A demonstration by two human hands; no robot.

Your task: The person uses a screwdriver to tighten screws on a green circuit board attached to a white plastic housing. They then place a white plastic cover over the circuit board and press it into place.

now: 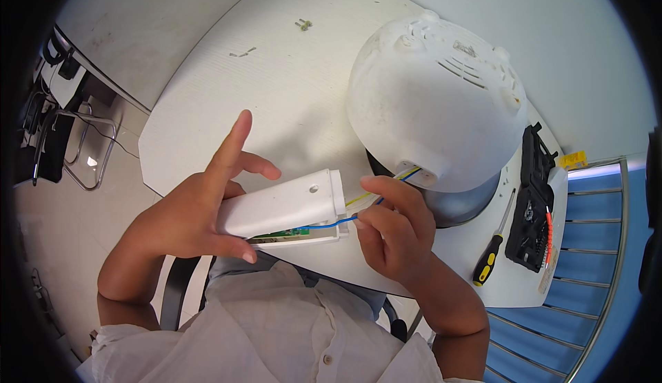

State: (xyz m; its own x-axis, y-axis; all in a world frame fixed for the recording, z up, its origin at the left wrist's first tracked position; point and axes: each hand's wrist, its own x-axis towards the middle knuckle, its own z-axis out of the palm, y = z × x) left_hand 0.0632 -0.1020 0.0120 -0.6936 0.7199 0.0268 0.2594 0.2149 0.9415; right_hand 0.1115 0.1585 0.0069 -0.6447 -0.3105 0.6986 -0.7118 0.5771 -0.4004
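Observation:
My left hand (186,210) grips a white plastic housing (283,204) from its left end, the index finger stretched up and away and the thumb along the lower edge. Its two halves stand slightly apart along the near side, and a green circuit board (286,233) shows in the gap. At the right end, my right hand (396,228) pinches a blue wire (331,225) between thumb and fingers. Blue and yellow wires lead from the housing to an opening in a large white rounded appliance body (434,100), which rests upside down with its feet and vents upward.
On the right lie a yellow-and-black screwdriver (488,259) and an open black tool case (531,204) with bits and an orange flexible shaft (549,235). Small screws (303,24) and thin pins (243,53) lie on the far part of the white table (207,128). A metal railing (593,250) stands beyond the right edge.

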